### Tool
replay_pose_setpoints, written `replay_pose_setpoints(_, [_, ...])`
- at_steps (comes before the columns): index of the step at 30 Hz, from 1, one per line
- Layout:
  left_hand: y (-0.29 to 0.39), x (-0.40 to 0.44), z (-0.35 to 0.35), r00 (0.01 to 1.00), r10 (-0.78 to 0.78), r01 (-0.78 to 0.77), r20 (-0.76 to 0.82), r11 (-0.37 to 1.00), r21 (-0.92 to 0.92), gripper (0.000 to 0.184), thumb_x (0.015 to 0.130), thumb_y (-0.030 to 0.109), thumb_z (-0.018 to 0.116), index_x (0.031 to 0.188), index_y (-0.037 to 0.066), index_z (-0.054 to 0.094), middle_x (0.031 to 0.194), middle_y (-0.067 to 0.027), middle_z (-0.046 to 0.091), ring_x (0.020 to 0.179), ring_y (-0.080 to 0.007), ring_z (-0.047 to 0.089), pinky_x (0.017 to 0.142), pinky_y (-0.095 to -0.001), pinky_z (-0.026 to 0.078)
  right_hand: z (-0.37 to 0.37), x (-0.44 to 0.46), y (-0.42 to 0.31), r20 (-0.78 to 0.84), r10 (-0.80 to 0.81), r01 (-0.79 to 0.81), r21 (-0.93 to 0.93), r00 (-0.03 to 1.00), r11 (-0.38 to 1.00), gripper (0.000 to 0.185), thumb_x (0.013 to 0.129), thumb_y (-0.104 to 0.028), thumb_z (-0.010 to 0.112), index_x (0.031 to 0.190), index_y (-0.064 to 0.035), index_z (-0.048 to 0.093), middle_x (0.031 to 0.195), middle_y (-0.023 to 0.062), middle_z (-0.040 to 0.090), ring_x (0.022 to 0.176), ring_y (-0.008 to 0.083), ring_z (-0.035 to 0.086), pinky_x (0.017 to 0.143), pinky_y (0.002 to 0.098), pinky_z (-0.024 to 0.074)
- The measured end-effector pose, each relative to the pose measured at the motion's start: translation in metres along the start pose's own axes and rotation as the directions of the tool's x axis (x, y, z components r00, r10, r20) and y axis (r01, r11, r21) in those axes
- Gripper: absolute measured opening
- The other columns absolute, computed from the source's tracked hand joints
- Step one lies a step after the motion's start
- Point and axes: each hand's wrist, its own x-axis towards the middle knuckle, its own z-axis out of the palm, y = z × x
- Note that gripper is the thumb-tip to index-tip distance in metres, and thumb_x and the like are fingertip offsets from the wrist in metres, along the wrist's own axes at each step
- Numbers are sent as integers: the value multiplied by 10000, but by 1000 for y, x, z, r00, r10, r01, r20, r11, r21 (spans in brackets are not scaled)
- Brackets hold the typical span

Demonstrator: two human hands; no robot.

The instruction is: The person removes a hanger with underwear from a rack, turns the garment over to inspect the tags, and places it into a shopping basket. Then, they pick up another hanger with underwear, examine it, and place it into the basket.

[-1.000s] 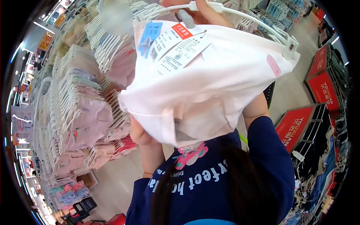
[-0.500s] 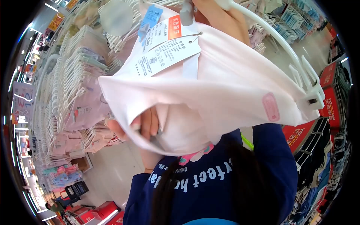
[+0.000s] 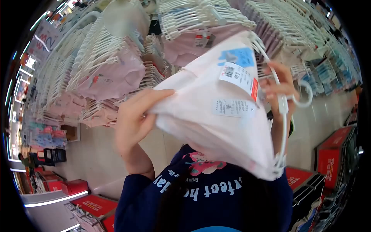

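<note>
Pale pink underwear [image 3: 201, 112] hangs from a white clip hanger [image 3: 283, 106] turned nearly upright, with the hanger's hook out to the right. My left hand [image 3: 135, 116] is closed on the garment's left, narrow part, thumb on top and the other fingers partly hidden. My right hand [image 3: 280, 87] is closed round the middle of the hanger. A blue tag [image 3: 240, 57], a white and red price tag [image 3: 237, 77] and a white printed label [image 3: 234, 108] lie against the fabric.
Dense rows of pink garments [image 3: 116, 73] on white hangers fill the racks ahead and left. Red-signed bins [image 3: 334, 154] stand at the right, and another red display [image 3: 92, 205] is at the lower left. Pale floor [image 3: 100, 154] shows between.
The hanger has turned from slanting across the top to nearly upright at the right. My left hand has come out from behind the garment and now pinches its left part. The view has shifted.
</note>
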Motion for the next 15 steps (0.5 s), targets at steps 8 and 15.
replay_pose_setpoints(8, [-37, -1, 53, 482, 75, -53, -873, 997, 56, 238, 547, -128, 553, 744, 2, 519, 758, -81, 506, 683, -183, 503, 593, -251, 412, 53, -51, 4, -231, -219, 140, -317, 948, 938, 206, 702, -212, 656, 777, -34, 584, 1039, 204, 475, 895, 292, 554, 672, 304, 529])
replay_pose_setpoints(15, [-38, -4, 36, 984, -176, 177, 21, 982, -70, 206, 573, -33, 541, 738, 12, 427, 652, -97, 425, 615, -211, 454, 555, -273, 373, 50, -41, 38, -395, 216, -60, 372, 893, 926, 230, 850, -273, 478, 838, -48, 435, 1150, 192, 385, 1114, 298, 407, 888, 373, 398])
